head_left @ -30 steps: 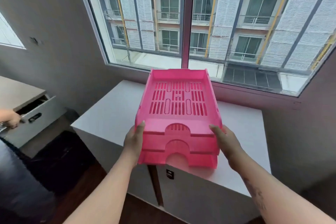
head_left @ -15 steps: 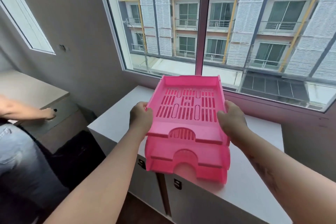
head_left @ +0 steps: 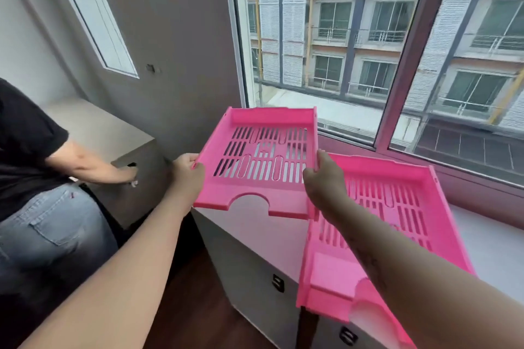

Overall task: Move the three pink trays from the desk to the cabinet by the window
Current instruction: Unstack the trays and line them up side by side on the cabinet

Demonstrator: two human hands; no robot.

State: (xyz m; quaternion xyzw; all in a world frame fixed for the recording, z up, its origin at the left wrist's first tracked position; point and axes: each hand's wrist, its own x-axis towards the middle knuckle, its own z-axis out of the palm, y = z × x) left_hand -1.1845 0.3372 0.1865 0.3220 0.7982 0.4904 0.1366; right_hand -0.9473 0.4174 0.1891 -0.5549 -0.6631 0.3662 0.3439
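Note:
I hold one pink slotted tray [head_left: 261, 161] in the air above the left end of the white cabinet [head_left: 269, 231]. My left hand [head_left: 185, 176] grips its left edge and my right hand [head_left: 326, 181] grips its right edge. The rest of the pink tray stack [head_left: 394, 207] lies on the cabinet top to the right, under my right forearm. How many trays that stack holds I cannot tell. The lifted tray sits higher and further left than the stack, and its front right corner overlaps the stack's left side.
A large window [head_left: 382, 59] runs behind the cabinet with a ledge [head_left: 482, 193] below it. Another person [head_left: 42, 193] in a black shirt and jeans stands at left, one hand at a grey desk drawer [head_left: 136, 178]. Dark wooden floor [head_left: 184, 306] lies below.
The top tray has come off the stack and moved up and to the left in both hands. The remaining stack stays on the cabinet. The camera has moved closer and turned left.

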